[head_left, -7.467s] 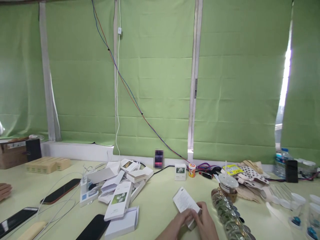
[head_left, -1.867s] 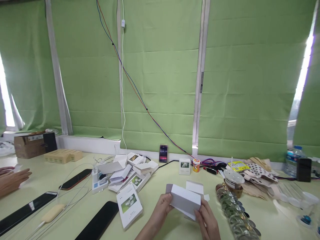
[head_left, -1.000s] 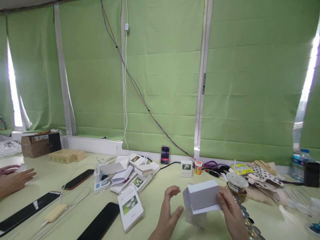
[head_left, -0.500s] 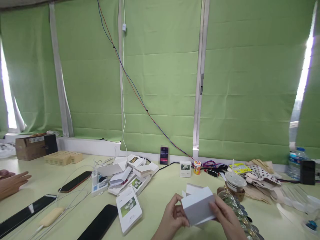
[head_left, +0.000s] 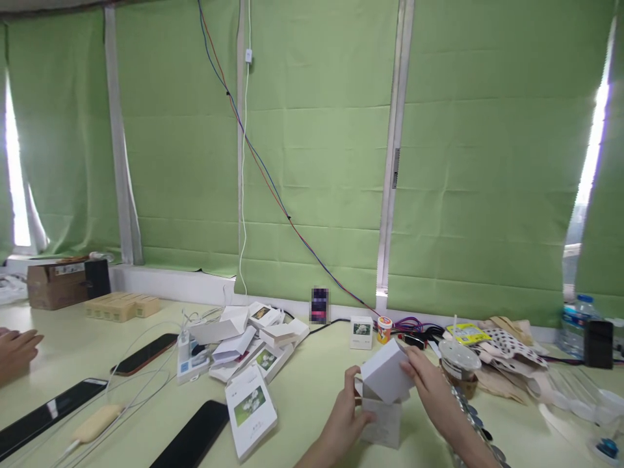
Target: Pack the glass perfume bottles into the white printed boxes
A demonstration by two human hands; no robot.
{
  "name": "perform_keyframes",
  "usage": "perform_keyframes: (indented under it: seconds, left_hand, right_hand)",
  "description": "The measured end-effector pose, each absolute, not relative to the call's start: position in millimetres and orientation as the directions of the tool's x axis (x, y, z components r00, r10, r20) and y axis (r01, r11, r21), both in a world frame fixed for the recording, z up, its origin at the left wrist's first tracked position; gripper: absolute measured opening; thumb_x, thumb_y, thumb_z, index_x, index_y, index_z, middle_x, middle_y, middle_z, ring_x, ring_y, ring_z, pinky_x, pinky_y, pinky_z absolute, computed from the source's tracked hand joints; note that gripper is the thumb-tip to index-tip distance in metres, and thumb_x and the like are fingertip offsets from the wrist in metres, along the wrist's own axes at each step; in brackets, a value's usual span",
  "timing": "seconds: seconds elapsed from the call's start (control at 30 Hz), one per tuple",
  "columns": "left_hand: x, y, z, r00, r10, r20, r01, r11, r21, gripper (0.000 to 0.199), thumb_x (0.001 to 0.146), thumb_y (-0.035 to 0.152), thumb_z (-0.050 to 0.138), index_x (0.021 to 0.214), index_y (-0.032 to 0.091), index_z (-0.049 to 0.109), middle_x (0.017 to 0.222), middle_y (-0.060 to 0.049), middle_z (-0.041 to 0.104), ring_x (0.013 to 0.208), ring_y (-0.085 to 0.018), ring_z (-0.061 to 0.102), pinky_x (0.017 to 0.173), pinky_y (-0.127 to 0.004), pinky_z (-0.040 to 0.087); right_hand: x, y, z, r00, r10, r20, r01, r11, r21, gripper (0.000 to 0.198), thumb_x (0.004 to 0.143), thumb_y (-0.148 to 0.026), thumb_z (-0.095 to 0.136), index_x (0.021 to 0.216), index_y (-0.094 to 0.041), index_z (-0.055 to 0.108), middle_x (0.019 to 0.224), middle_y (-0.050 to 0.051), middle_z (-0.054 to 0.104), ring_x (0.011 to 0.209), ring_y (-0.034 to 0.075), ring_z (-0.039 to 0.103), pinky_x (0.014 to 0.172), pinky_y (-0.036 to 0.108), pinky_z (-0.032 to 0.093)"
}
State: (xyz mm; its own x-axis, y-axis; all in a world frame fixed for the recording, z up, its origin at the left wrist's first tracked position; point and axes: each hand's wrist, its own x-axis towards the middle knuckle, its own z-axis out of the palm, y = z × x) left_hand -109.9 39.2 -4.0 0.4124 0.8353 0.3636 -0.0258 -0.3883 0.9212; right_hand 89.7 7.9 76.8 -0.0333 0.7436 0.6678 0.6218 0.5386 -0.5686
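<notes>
My left hand grips the left side of a small white cardboard box that stands upright, with faint print on its front. Tilted over its top is a white box-shaped piece, pinched at its right side by the fingers of my right hand. Whether the two pieces are joined cannot be made out. Behind them stands a white box with a flower picture. To the right of my right forearm lies a row of shiny round discs, partly hidden by the arm.
Flattened and opened white boxes pile up left of centre, near black phones, a power strip and white cables. An orange-labelled tub, a lidded cup and a bottle stand rightward. Another person's hand rests far left.
The white box has gone from lying tilted between both hands to upright, with the upper piece angled above it. My right hand moved up. The other person's hand drew back left.
</notes>
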Motion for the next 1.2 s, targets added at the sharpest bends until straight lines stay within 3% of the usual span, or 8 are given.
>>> perform_keyframes:
  seconds: [0.13, 0.33, 0.53, 0.67, 1.03, 1.2]
  left_hand:
    - [-119, 31, -2, 0.401, 0.814, 0.421, 0.0, -0.46, 0.888, 0.06, 0.069, 0.006, 0.061, 0.121, 0.025, 0.037, 0.107, -0.005, 0.061, 0.092, -0.021, 0.056, 0.085, -0.032, 0.044]
    - [-126, 28, 0, 0.421, 0.799, 0.428, 0.106, -0.513, 0.852, 0.039, 0.071, 0.006, 0.06, 0.103, 0.023, 0.047, 0.096, -0.002, 0.061, 0.088, -0.02, 0.054, 0.082, -0.03, 0.04]
    - [-124, 33, -2, 0.403, 0.842, 0.358, -0.022, -0.382, 0.924, 0.049, 0.062, 0.004, 0.066, 0.095, 0.025, 0.036, 0.097, 0.0, 0.058, 0.085, -0.018, 0.054, 0.078, -0.029, 0.042]
    - [-124, 34, -4, 0.398, 0.849, 0.348, -0.018, -0.372, 0.928, 0.052, 0.06, 0.003, 0.066, 0.094, 0.025, 0.035, 0.094, 0.001, 0.058, 0.084, -0.018, 0.053, 0.078, -0.028, 0.042]
    - [-125, 24, -1, 0.441, 0.81, 0.387, 0.149, -0.491, 0.858, 0.044, 0.069, 0.011, 0.065, 0.104, 0.025, 0.044, 0.099, -0.001, 0.059, 0.086, -0.019, 0.052, 0.081, -0.028, 0.042]
    - [-129, 25, -2, 0.449, 0.789, 0.419, 0.172, -0.537, 0.826, 0.041, 0.071, 0.014, 0.064, 0.108, 0.024, 0.05, 0.102, -0.003, 0.06, 0.091, -0.021, 0.054, 0.081, -0.028, 0.042]
  right_hand:
    - [90, 11, 76, -0.122, 0.745, 0.656, 0.669, 0.55, -0.5, 0.023, 0.088, -0.032, 0.044, 0.077, -0.024, 0.062, 0.085, 0.006, 0.068, 0.078, 0.022, 0.066, 0.066, 0.031, 0.054]
    - [78, 6, 86, -0.165, 0.719, 0.675, 0.683, 0.577, -0.448, 0.019, 0.086, -0.023, 0.043, 0.076, -0.024, 0.06, 0.088, 0.006, 0.068, 0.08, 0.022, 0.065, 0.067, 0.031, 0.053]
    - [78, 1, 75, -0.019, 0.69, 0.724, 0.61, 0.581, -0.538, 0.023, 0.092, -0.03, 0.039, 0.08, -0.024, 0.058, 0.08, 0.004, 0.062, 0.08, 0.02, 0.063, 0.065, 0.028, 0.053]
    - [82, 2, 67, -0.043, 0.691, 0.722, 0.616, 0.587, -0.526, 0.023, 0.093, -0.029, 0.037, 0.082, -0.023, 0.057, 0.08, 0.003, 0.062, 0.076, 0.019, 0.063, 0.064, 0.028, 0.053]
    - [92, 12, 56, -0.279, 0.615, 0.738, 0.795, 0.579, -0.182, 0.024, 0.09, -0.016, 0.037, 0.083, -0.022, 0.059, 0.088, 0.007, 0.07, 0.079, 0.02, 0.067, 0.068, 0.029, 0.055]
    - [88, 23, 50, -0.329, 0.585, 0.741, 0.805, 0.584, -0.104, 0.025, 0.091, -0.015, 0.037, 0.079, -0.021, 0.058, 0.086, 0.007, 0.069, 0.077, 0.02, 0.067, 0.066, 0.03, 0.055]
